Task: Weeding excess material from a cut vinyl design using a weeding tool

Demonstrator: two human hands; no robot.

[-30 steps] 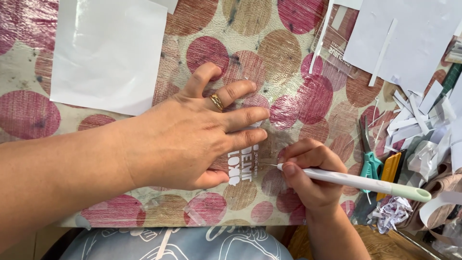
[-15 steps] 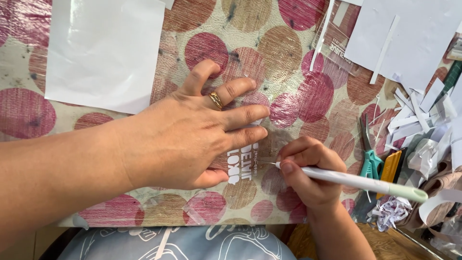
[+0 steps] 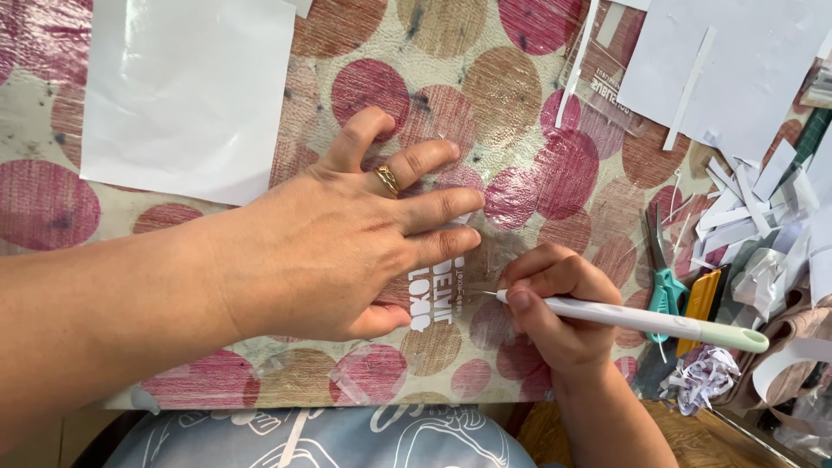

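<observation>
The left hand [image 3: 347,251] lies flat in the middle of the frame, fingers spread and pressed down on a clear film [image 3: 472,260] that carries white lettering. A gold ring [image 3: 387,179] sits on one finger. The lettering shows just below the lower fingertips, partly covered by the palm.

The right hand [image 3: 555,312] is right of centre, lower in the frame, curled in a pinch around a white pen tool [image 3: 633,319] with a pale green end. The tool runs from the fingers out toward the right edge; its fine tip points left and meets the film just right of the lettering, close beside the left hand's lowest fingertip. So the film lies under the left hand and at the tip held by the right.

Everything rests on a mat [image 3: 520,104] with red and brown dots. A white sheet [image 3: 186,91] lies at the upper left, another paper [image 3: 737,61] at the upper right. Teal-handled scissors [image 3: 663,277] lie right of the right hand, with paper strips [image 3: 745,208] heaped along the right edge.
</observation>
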